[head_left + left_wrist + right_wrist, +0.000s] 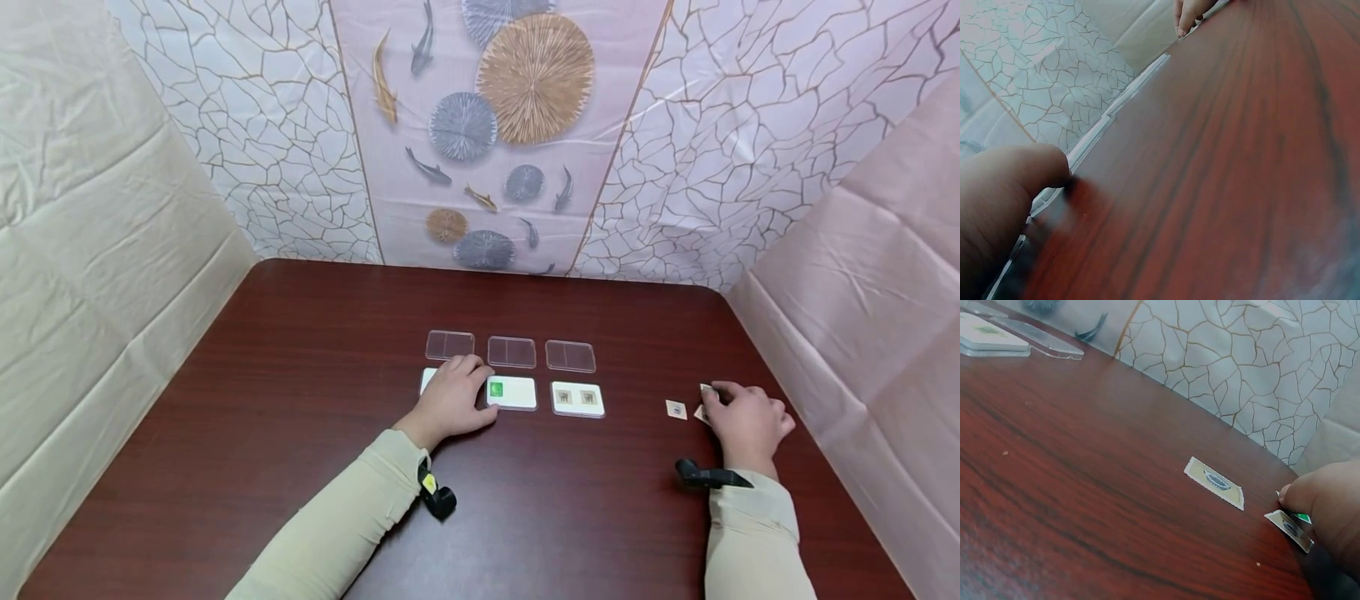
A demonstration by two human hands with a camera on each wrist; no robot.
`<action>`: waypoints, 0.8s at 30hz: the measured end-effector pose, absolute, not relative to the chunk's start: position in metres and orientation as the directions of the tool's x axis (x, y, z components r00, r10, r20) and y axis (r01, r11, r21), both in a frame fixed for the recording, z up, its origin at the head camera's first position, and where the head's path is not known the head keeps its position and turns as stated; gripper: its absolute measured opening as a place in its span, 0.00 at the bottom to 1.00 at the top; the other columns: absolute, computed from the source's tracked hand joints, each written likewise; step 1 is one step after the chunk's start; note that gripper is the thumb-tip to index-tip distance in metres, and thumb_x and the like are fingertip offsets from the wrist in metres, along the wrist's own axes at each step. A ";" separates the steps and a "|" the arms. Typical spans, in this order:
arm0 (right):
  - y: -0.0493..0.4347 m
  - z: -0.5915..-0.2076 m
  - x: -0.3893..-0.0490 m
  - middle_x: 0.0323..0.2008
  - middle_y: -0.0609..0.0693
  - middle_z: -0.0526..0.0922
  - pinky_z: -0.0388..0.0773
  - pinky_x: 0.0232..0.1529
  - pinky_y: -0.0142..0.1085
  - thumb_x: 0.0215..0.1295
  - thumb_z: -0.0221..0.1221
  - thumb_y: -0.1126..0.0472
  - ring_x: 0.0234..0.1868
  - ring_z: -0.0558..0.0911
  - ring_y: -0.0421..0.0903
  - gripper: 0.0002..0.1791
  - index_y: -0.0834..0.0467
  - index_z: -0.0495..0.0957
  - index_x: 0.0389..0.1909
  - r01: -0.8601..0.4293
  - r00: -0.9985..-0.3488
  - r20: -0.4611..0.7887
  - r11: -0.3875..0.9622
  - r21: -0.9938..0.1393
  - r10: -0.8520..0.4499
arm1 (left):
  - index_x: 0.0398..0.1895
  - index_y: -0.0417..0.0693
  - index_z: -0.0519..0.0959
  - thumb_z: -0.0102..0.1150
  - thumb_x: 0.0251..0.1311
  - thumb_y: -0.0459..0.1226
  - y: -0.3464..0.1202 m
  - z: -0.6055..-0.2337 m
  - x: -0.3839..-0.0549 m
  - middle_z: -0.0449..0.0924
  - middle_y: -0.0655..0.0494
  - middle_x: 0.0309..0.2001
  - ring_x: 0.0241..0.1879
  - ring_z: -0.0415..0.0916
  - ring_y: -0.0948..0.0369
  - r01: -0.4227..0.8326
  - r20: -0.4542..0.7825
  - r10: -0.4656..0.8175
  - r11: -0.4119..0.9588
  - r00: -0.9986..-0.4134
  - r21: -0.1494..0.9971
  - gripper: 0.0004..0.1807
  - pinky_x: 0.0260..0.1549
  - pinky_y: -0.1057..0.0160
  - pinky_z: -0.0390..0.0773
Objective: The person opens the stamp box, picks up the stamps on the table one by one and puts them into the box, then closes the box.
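On the table, my left hand point(453, 398) holds the middle clear case point(525, 407) at its left end. The thumb is at the near edge and the fingers at the far edge. That case carries a white card with a green stamp point(497, 389) at its left. My right hand point(750, 425) is at the far right, its fingertips pinching a small green stamp point(1302, 517) that they mostly cover. Beside it lies a stamp with a dark print point(1291, 530), partly under the hand. Another printed stamp point(677, 409) lies flat to the left.
Right of the middle case stands a case with two printed stamps point(577, 411). A white-card case point(427, 377) is mostly hidden behind my left hand. Behind them lie three clear lids point(450, 345) in a row. Fabric walls point(862, 333) close in the table's sides and back.
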State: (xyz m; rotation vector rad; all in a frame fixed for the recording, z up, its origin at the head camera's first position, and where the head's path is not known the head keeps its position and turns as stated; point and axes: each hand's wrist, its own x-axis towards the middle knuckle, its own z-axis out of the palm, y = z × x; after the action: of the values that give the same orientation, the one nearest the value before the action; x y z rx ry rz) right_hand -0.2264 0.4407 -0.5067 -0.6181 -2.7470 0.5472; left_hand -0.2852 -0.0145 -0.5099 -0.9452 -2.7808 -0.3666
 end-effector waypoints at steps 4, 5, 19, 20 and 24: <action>0.439 -0.504 -0.230 0.56 0.72 0.73 0.47 0.57 0.70 0.72 0.55 0.47 0.56 0.62 0.78 0.24 0.60 0.80 0.58 0.363 -0.871 0.170 0.837 -0.410 0.461 | 0.60 0.47 0.79 0.61 0.57 0.58 -0.016 -0.510 -0.286 0.75 0.50 0.57 0.56 0.71 0.52 0.616 0.254 0.570 0.770 -0.781 0.165 0.33 0.60 0.53 0.70; 0.439 -0.504 -0.230 0.55 0.72 0.74 0.47 0.57 0.70 0.72 0.54 0.47 0.56 0.62 0.78 0.24 0.60 0.80 0.58 0.364 -0.871 0.168 0.836 -0.410 0.462 | 0.60 0.47 0.79 0.61 0.57 0.58 -0.016 -0.510 -0.287 0.75 0.50 0.57 0.56 0.71 0.51 0.615 0.255 0.569 0.772 -0.782 0.162 0.33 0.60 0.53 0.70; 0.435 -0.508 -0.230 0.43 0.67 0.81 0.48 0.58 0.66 0.71 0.54 0.57 0.55 0.66 0.76 0.21 0.65 0.78 0.57 0.370 -0.823 0.194 0.762 -0.531 0.534 | 0.62 0.47 0.78 0.60 0.57 0.58 -0.015 -0.512 -0.288 0.75 0.51 0.57 0.56 0.71 0.52 0.610 0.241 0.568 0.776 -0.787 0.161 0.34 0.60 0.52 0.70; 0.435 -0.508 -0.229 0.43 0.67 0.81 0.48 0.58 0.66 0.71 0.54 0.58 0.56 0.66 0.76 0.20 0.65 0.78 0.56 0.372 -0.818 0.193 0.753 -0.543 0.542 | 0.62 0.47 0.78 0.60 0.57 0.58 -0.015 -0.512 -0.288 0.75 0.51 0.57 0.56 0.70 0.52 0.610 0.241 0.568 0.776 -0.787 0.160 0.34 0.60 0.52 0.70; 0.435 -0.509 -0.228 0.43 0.66 0.80 0.48 0.57 0.66 0.70 0.55 0.58 0.55 0.66 0.74 0.18 0.64 0.79 0.54 0.377 -0.810 0.180 0.731 -0.569 0.558 | 0.62 0.48 0.78 0.60 0.57 0.58 -0.015 -0.511 -0.286 0.75 0.52 0.58 0.56 0.71 0.52 0.609 0.233 0.569 0.777 -0.789 0.163 0.34 0.61 0.53 0.70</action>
State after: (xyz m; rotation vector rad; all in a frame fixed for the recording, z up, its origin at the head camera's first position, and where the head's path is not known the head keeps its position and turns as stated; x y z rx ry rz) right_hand -0.2285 0.4349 -0.5090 -0.7263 -2.5943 0.7467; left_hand -0.2864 -0.0146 -0.5109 -0.9351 -2.7982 -0.3444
